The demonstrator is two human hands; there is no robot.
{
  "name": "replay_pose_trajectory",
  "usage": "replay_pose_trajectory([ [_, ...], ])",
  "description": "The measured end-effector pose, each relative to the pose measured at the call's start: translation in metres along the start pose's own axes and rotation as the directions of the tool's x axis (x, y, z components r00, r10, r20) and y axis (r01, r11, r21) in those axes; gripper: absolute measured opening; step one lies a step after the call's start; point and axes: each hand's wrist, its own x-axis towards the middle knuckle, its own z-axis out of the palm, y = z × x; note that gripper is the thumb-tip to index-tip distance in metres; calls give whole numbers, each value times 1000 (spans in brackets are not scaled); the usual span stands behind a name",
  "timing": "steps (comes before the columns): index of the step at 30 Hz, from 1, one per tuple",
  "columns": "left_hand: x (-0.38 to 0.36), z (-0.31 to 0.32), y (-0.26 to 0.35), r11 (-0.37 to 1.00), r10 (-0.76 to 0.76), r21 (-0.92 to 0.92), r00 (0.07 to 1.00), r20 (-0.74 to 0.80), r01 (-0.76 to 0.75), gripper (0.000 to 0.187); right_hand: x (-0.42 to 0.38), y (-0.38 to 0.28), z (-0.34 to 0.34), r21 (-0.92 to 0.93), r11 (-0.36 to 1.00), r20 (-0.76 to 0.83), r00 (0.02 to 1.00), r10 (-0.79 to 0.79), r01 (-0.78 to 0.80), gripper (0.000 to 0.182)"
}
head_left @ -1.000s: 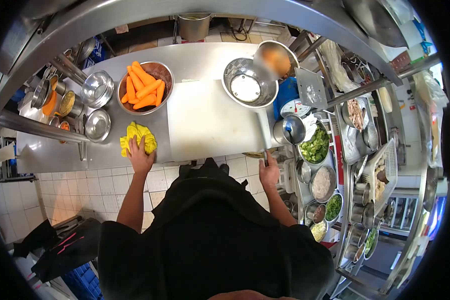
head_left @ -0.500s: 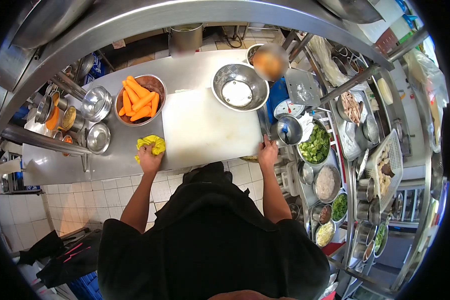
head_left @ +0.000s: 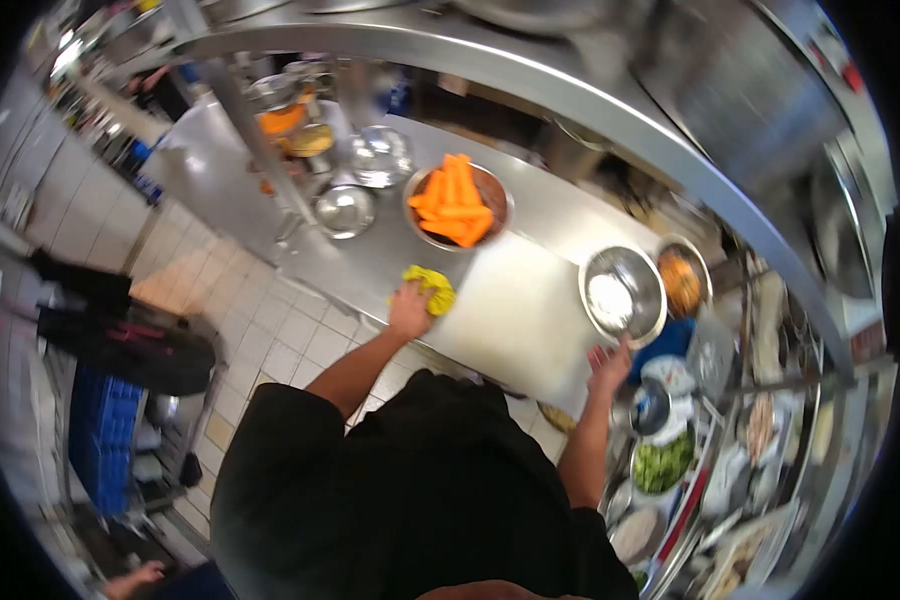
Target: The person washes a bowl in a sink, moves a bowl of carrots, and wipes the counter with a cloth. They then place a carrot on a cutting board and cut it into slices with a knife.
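One white cutting board (head_left: 520, 312), one yellow cloth (head_left: 438, 290) and one colander (head_left: 622, 295) show. One bowl (head_left: 499, 200) contains more than five carrots (head_left: 455, 205), too overlapped for an exact count. One bowl of chopped greens (head_left: 663, 463) and at least two shiny metal bowls (head_left: 346, 211) show. Hands number three: one left hand (head_left: 410, 308), one right hand (head_left: 609, 368), one other person's hand (head_left: 138, 580).

Bright yellow cloth (head_left: 437, 291), orange carrots (head_left: 454, 200), off-white board (head_left: 520, 305), blue crates (head_left: 105, 440), black shirt (head_left: 420, 490).
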Motion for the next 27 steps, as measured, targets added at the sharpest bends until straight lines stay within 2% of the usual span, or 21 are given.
replay_pose_trajectory([
  [1, 0, -1, 0, 999, -28, -27, 998, 50, 30, 53, 12, 0, 8, 103, 991, 26, 996, 85, -87, 68],
  [2, 0, -5, 0, 998, -23, -59, 999, 40, 26, 51, 31, 5, 14, 99, 986, 30, 991, 132, -134, 61],
  [4, 3, -8, -3, 988, -26, -154, 999, 35, 31, 47, 73, 26, 10, 103, 988, 163, 982, 94, -112, 39],
  [6, 6, -7, -12, 959, -31, -279, 998, 54, 44, 44, 82, 27, 17, 67, 994, 65, 994, 83, -87, 29],
  [7, 3, -13, -14, 944, -85, -317, 996, 30, 90, 43, 87, 33, 14, 51, 997, 61, 996, 62, -65, 22],
  [8, 1, -27, -8, 925, -132, -358, 991, 6, 125, 42, 77, 30, 16, 42, 999, 17, 1000, 20, -20, 21],
  [10, 4, -41, -7, 887, -193, -434, 981, -32, 161, 43, 61, 30, 10, 31, 999, 65, 997, -46, 44, 21],
  [11, 6, -48, -7, 885, -208, -438, 976, -67, 159, 43, 54, 33, 7, -54, 994, -12, 995, -96, 95, 19],
  [13, 7, -67, -2, 881, -235, -447, 963, -132, 154, 44, 47, 37, -7, -126, 988, 114, 991, -77, 91, 13],
  [14, 9, -77, 2, 893, -208, -443, 949, -238, 85, 47, 25, 32, -12, -167, 980, 164, 983, -84, 112, 13],
  [16, 10, -69, 3, 920, -216, -375, 948, -235, 117, 49, 2, 38, -12, -99, 984, 197, 972, -130, 151, 15],
  [17, 19, -69, -1, 937, -206, -329, 946, -248, 118, 50, 15, 48, -22, -161, 982, 228, 972, -64, 102, 17],
  [18, 21, -69, 1, 960, -195, -211, 980, -48, 181, 54, 28, 58, -30, -231, 972, 250, 968, 6, 54, 19],
  [19, 23, -71, 2, 972, -208, -78, 965, 161, 223, 61, 20, 56, -21, -231, 972, 253, 967, 23, 37, 20],
  [22, 40, -87, -5, 995, -86, -10, 896, 436, 100, 78, 8, 49, -28, -274, 961, 267, 958, 101, -25, 27],
  [23, 51, -98, -11, 985, 26, -158, 862, 506, 63, 76, 9, 48, -27, -271, 963, 283, 954, 94, -15, 28],
  [25, 79, -160, -25, 896, 274, -444, 751, 601, 29, 73, 2, 45, -31, -268, 963, 305, 949, 80, 5, 29],
  [27, 97, -295, -13, 728, 534, -686, 628, 566, -1, 61, -1, 48, -31, -260, 965, 293, 951, 100, -21, 30],
])
